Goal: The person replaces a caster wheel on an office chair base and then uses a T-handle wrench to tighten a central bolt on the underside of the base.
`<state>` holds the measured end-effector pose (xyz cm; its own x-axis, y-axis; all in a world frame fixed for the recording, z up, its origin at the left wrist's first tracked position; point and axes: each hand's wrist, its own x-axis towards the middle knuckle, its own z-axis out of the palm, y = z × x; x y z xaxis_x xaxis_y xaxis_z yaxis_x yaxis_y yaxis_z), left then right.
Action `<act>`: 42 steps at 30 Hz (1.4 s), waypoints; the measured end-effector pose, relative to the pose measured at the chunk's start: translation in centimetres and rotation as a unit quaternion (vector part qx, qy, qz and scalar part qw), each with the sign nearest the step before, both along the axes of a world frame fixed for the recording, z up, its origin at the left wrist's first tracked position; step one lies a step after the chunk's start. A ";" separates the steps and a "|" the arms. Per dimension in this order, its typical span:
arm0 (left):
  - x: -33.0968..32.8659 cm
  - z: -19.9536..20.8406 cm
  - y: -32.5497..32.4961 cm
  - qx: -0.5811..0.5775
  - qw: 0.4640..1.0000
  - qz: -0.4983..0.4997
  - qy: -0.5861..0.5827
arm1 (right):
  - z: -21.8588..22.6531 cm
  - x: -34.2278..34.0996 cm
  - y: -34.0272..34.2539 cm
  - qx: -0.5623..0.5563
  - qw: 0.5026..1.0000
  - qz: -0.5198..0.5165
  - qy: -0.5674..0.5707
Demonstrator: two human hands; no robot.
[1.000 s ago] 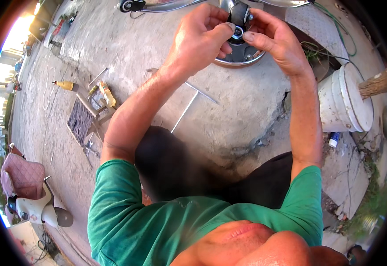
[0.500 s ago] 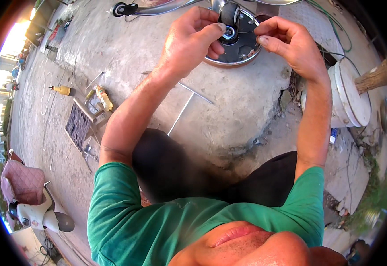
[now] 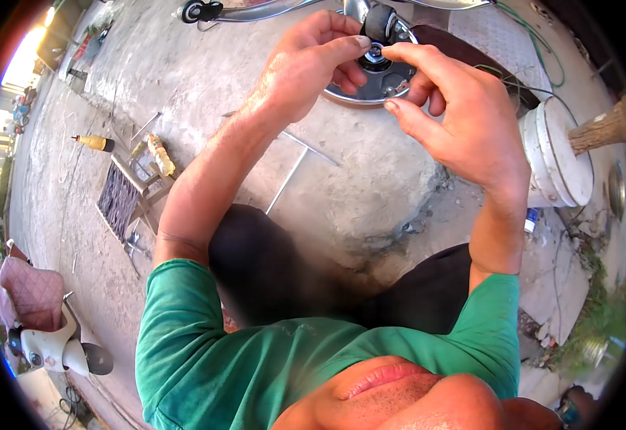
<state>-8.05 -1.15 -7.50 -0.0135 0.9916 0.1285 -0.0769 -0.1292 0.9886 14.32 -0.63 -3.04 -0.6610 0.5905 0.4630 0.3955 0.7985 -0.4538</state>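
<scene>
In the head view, the black caster wheel (image 3: 379, 24) sits between 12 and 1 o'clock, long axis roughly 12-to-6, round hub (image 3: 375, 54) facing 6 o'clock. The left hand (image 3: 298, 68) narrows at the hub's 9-o'clock side, grip unclear; the right hand (image 3: 474, 118) spreads wide, forefinger at 3 o'clock.
</scene>
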 end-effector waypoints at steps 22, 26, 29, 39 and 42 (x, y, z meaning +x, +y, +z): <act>0.8 0.1 0.2 -0.011 1.000 0.014 0.003 | 1.3 0.4 0.1 -0.007 1.000 -0.001 -0.025; -0.2 -0.3 0.3 -0.017 1.000 0.006 0.012 | 0.2 -0.9 0.3 0.077 0.996 -0.025 -0.035; 0.5 0.1 0.2 -0.017 1.000 -0.003 -0.016 | -0.4 -0.6 0.9 0.110 0.993 -0.031 -0.005; -0.1 -0.8 0.4 -0.007 1.000 -0.016 -0.007 | -0.5 -0.3 0.4 0.121 0.992 -0.030 0.008; 0.1 -1.0 0.4 -0.005 1.000 -0.012 0.002 | -0.1 0.1 0.2 0.124 0.992 -0.029 0.027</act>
<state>-7.98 -0.75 -8.52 0.0110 0.9929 0.1187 -0.0758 -0.1175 0.9902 14.47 -0.47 -3.09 -0.5997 0.4906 0.6321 0.4242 0.8648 -0.2688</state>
